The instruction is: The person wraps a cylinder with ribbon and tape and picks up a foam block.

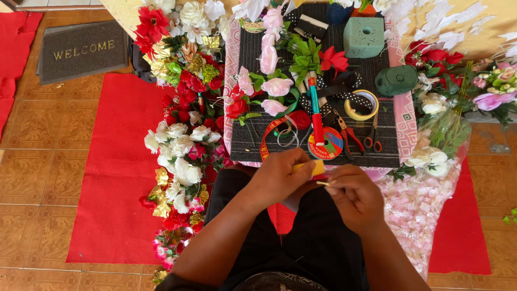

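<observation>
Both hands meet low in the centre of the view, above the person's lap in black clothing. The left hand (pixel 280 175) has its grip pressed together around a small yellow piece (pixel 318 167), which shows only as a sliver at the fingertips; what it is cannot be told. The right hand (pixel 355 196), at about 4 o'clock from the left, pinches a thin pale stick (pixel 322 184) whose tip pokes out toward the yellow piece, just beside it. Directly at 12 o'clock from the hands, a dark mat on the low table (pixel 399 116) carries the working things: a round reel with a red and orange label (pixel 326 144), a red-handled tool (pixel 318 126) lying across it, red-handled scissors (pixel 371 141) at 3 o'clock of the reel, and a roll of yellow tape (pixel 361 104) above them. Pink roses (pixel 277 86) lie at 10 o'clock on the mat, a green foam block (pixel 364 36) stands at 12 o'clock, and a darker green foam dome (pixel 396 80) sits at its 5 o'clock. Red and white artificial flowers (pixel 180 140) spill down the left over a red floor mat (pixel 116 178).
</observation>
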